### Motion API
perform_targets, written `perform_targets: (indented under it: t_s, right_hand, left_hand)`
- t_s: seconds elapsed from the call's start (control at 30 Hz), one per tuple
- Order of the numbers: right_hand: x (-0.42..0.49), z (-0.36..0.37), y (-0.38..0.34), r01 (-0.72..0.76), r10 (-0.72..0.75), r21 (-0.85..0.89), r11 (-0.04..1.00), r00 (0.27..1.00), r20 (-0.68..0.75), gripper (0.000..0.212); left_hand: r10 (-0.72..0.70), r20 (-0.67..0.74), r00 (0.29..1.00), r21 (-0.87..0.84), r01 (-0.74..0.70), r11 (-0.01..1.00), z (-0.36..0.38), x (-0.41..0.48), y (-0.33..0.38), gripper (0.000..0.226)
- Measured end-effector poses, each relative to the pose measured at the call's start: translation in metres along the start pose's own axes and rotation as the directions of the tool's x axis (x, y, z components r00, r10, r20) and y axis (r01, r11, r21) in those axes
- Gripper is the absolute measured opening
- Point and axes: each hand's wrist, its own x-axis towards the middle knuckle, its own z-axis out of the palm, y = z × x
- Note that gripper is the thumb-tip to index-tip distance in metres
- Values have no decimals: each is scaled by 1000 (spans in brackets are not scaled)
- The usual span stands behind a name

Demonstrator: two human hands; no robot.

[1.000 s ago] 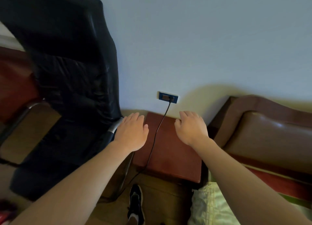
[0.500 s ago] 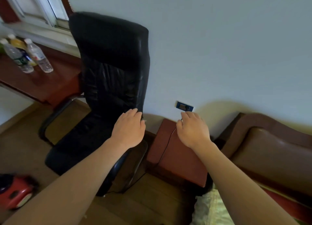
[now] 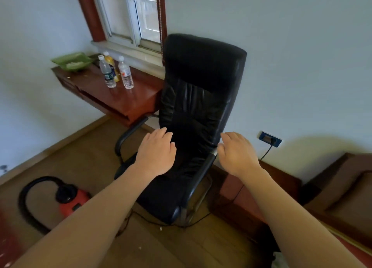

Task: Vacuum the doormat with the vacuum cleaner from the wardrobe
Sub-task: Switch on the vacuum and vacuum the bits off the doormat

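Note:
A red vacuum cleaner (image 3: 73, 202) with a black looped hose (image 3: 26, 191) sits on the wooden floor at the lower left. Its black cord (image 3: 266, 152) is plugged into a blue wall socket (image 3: 270, 139) at the right and runs under the chair. My left hand (image 3: 156, 153) hovers palm-down with relaxed fingers in front of the chair seat. My right hand (image 3: 236, 154) is likewise stretched out and holds nothing, left of the socket. No doormat is in view.
A black office chair (image 3: 198, 110) stands between the hands and the wall. A red-brown desk (image 3: 120, 98) under the window carries three bottles (image 3: 125, 73) and a green dish (image 3: 72, 61). A low nightstand (image 3: 261, 187) and a brown headboard (image 3: 346, 187) are at the right.
The view has swung left and away from the socket and nightstand. The chair, desk and the red vacuum cleaner have come into sight. Both hands stay stretched out and empty.

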Motion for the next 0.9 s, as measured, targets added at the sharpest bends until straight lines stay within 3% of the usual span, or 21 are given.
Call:
perform_targets:
  t_s: [0.13,0.4,0.63,0.9]
  right_hand:
    - [4,6,-59,67,-65,53,996,997,-32,39]
    - [19,15,-158,226,-226,119,967,974,-9,50]
    - [37,24,-215,437,-440,109,893,898,3,43]
    - [68,31,-263,625,-638,145,767,768,64,49]
  left_hand:
    - [-83,-32,996,-1,83,997,-22,-38,-51,48]
    - [-318,-92,943,5,320,947,-53,-100,-122,49]
    - [-538,-138,831,-68,534,843,-67,-138,-156,49]
    - [-707,-179,684,-37,714,699,-76,-167,-183,49]
